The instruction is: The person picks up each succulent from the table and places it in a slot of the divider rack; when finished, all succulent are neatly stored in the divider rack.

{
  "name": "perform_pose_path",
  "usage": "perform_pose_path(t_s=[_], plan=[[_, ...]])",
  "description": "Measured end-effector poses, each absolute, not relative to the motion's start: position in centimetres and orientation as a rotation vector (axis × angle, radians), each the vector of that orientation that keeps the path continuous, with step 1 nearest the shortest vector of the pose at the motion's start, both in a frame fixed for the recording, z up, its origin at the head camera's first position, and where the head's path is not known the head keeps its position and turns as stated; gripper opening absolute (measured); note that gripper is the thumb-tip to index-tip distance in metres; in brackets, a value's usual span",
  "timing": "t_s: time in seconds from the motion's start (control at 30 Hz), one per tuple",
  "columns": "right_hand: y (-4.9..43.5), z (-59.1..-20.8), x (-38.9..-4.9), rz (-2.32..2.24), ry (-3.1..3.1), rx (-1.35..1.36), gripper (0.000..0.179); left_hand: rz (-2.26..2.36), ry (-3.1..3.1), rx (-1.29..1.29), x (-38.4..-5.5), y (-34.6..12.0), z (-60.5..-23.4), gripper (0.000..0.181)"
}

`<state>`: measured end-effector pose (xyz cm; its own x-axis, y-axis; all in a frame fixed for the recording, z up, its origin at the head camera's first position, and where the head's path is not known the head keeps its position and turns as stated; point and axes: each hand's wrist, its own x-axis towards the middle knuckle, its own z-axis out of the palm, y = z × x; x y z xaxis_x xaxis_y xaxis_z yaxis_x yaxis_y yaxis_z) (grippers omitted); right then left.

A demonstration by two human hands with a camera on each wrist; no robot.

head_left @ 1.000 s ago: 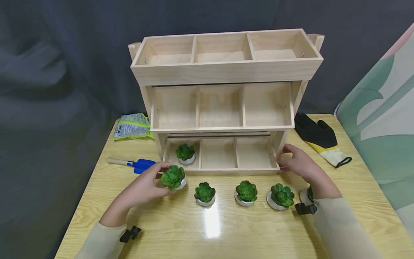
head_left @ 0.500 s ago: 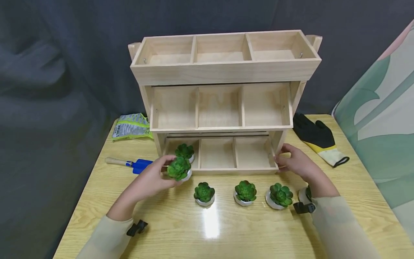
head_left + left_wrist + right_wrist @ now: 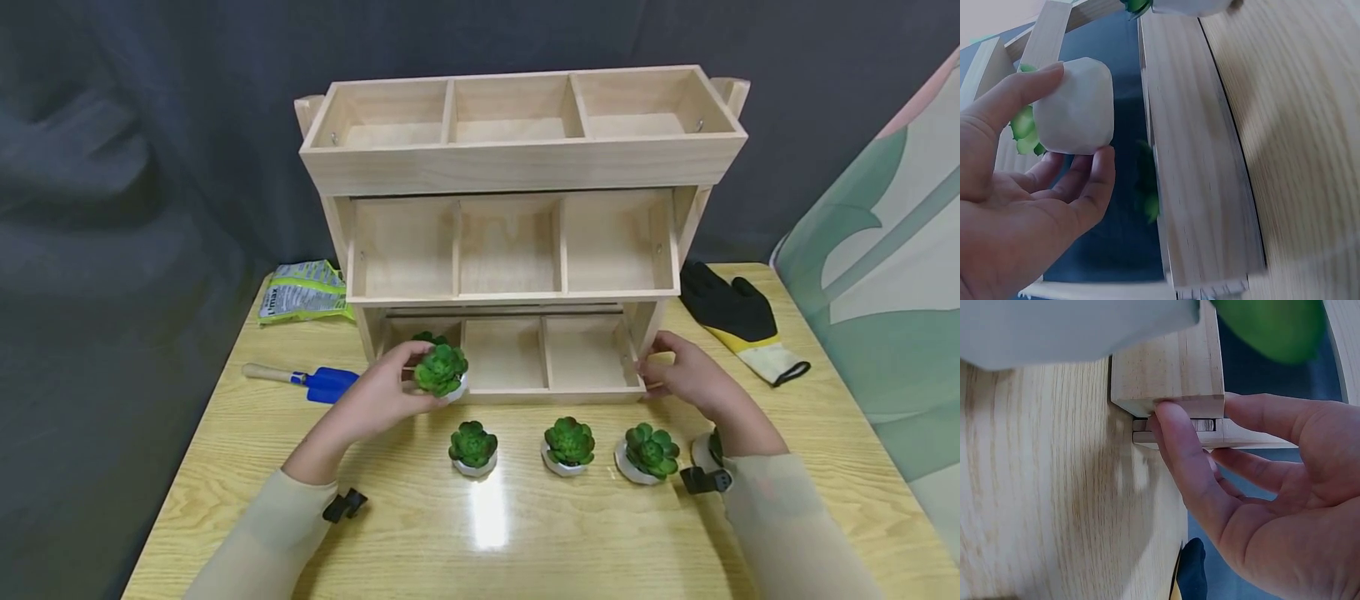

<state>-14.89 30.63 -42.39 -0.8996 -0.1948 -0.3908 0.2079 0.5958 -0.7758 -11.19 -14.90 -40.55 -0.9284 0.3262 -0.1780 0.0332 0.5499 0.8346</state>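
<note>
My left hand (image 3: 386, 393) holds a small potted succulent (image 3: 441, 370) above the front board at the lowest tier's left compartment. In the left wrist view, thumb and fingers grip its white pot (image 3: 1079, 109), leaves facing away. Behind it, mostly hidden, another succulent (image 3: 430, 337) sits in that compartment. The three-tier wooden planter stand (image 3: 525, 169) has three compartments per tier. At its lower right corner, my right hand (image 3: 692, 379) grips the end of the bottom box (image 3: 1169, 375), fingers on either side of the wood in the right wrist view.
Across the table front stand a left succulent (image 3: 473, 447), a middle one (image 3: 569, 443) and a right one (image 3: 651, 452); one more pot (image 3: 705, 454) is partly hidden by my right wrist. A blue trowel (image 3: 330, 385) and bag (image 3: 306, 293) lie left, a black-yellow glove (image 3: 735, 312) right.
My left hand has carried its succulent up and to the right, from in front of the bottom box to above its front board, covering the plant behind. My right hand stays at the corner.
</note>
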Motion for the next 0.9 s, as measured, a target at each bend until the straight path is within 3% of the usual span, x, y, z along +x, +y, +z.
perform_pose_path(t_s=[0.63, 0.9], plan=[[30.6, -42.5, -15.1, -1.232, 2.394, 0.015, 0.066, 1.224, 2.497, 0.355, -14.7, -10.4, -40.6, 0.088], [30.6, -42.6, -15.0, -1.24, 2.396, 0.017, 0.067, 1.217, 2.465, 0.428, -16.3, -8.9, -40.7, 0.081]])
